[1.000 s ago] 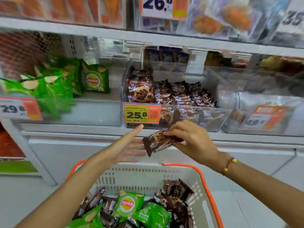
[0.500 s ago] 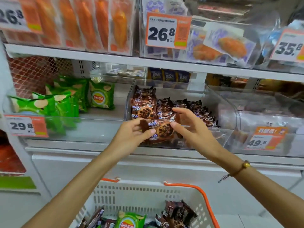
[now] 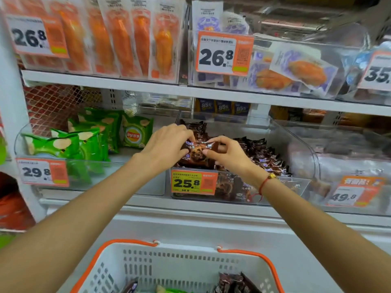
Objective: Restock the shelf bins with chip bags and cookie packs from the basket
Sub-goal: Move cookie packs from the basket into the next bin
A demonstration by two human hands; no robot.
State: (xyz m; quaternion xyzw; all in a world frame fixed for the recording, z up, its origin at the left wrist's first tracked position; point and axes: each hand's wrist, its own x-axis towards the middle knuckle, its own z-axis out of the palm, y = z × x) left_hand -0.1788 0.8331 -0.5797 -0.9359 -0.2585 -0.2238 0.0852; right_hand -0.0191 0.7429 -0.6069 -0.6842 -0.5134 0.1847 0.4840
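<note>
White slotted plastic basket with orange rim (image 3: 175,269) nearest, more packs left inside. Beyond it, left hand (image 3: 167,144) and right hand (image 3: 227,154) are both pinched on one glossy brown crinkled cookie pack (image 3: 196,152), held over the front of the clear rigid plastic shelf bin (image 3: 296,142). Pack best lowered flat, label up, onto the brown row and squared before release; slick film judged slippery. Puffy green chip bags (image 3: 88,136) lie in the left-hand bin.
</note>
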